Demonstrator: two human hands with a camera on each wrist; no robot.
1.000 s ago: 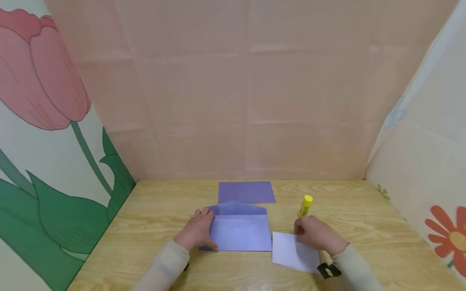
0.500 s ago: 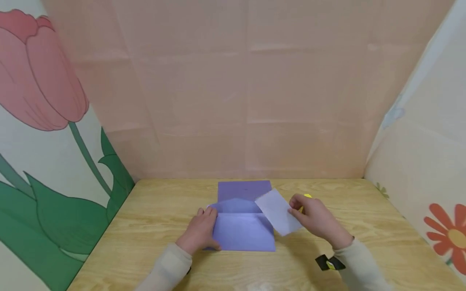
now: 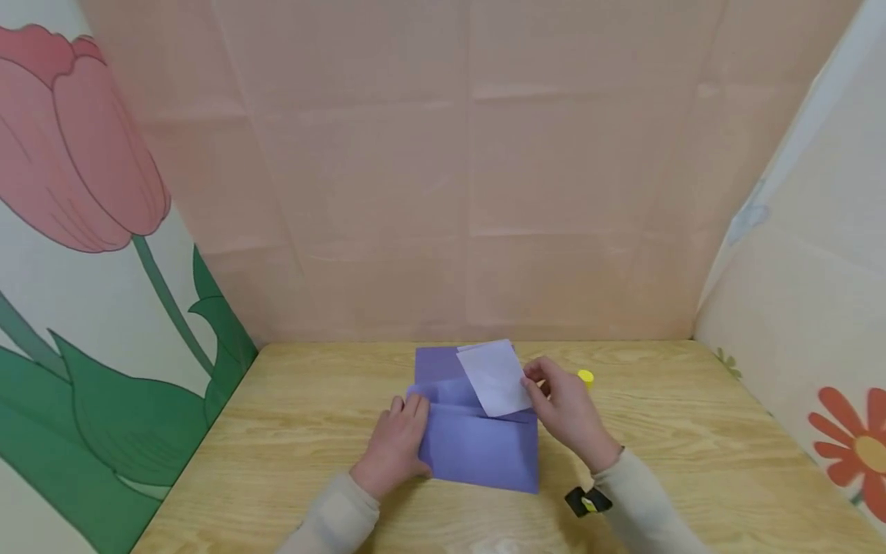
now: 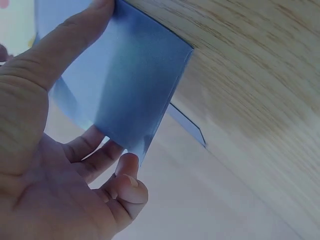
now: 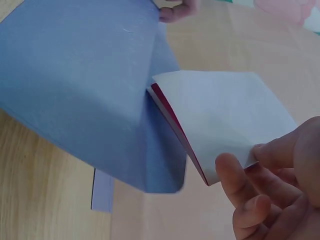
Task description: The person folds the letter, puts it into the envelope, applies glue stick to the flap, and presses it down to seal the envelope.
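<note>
A purple envelope has its flap raised and its pocket edge facing away from me. My left hand grips its left side, the thumb on the front face and the fingers round the edge, as the left wrist view shows on the envelope. Between the thumb and fingers of my right hand is a small folded white card, pinched by its right edge. Tilted, it hangs above the envelope's opening and flap. In the right wrist view the card shows a red inner side along its fold-open edge.
Behind the held envelope, a darker purple envelope lies flat on the wooden table, partly covered. A yellow glue stick stands beyond my right hand, mostly hidden by it. A pink-beige sheet hangs behind the table.
My right hand has picked the white card up from the table and carried it left and away, over the envelope's opening. My left hand has shifted the envelope slightly right and tilted it.
</note>
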